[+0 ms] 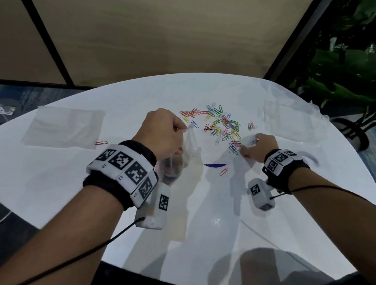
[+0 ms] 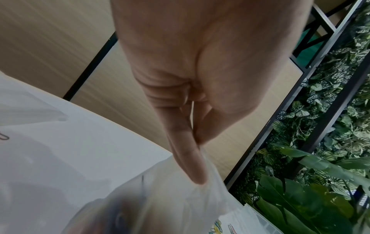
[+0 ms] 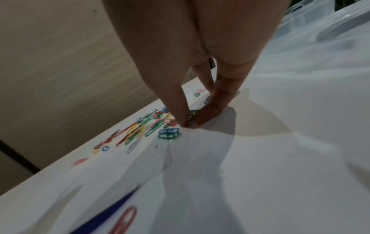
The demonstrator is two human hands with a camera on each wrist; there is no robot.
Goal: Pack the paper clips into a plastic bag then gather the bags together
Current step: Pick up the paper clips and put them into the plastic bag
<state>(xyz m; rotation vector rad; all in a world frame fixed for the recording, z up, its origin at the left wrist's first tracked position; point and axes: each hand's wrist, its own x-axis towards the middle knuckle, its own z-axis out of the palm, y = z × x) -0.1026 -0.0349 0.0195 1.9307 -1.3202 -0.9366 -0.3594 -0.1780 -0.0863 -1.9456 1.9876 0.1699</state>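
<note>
- Clips slipping is the main risk: the right hand (image 1: 257, 146) has thumb and fingertips (image 3: 202, 118) drawn narrowly together on the table (image 1: 70, 192) at the near edge of the paper clips (image 1: 220, 124). I cannot tell whether a clip is actually pinched; thin wire on a smooth top could skid away rather than lift.
- Bag mouth closing is another: the left hand (image 1: 164, 133) pinches the plastic bag (image 1: 184, 157) by its upper edge between thumb (image 2: 188, 158) and finger, so the limp film may sag shut and dropped clips would miss.
- Strays could be left out: one clip (image 1: 101, 142) lies at about 9 o'clock from the pile, just beside a flat empty bag (image 1: 62, 127); another (image 1: 223, 171) lies at 6 o'clock, near a dark blue mark (image 1: 214, 165).
- Colours are mixed: red, green, blue, yellow, pink and white, loosely tangled in the table's middle.
- Inside the held bag, blurred colour suggests some clips, though the film hides how many.
- More clear plastic (image 1: 280, 112) lies at 3 o'clock from the pile.
</note>
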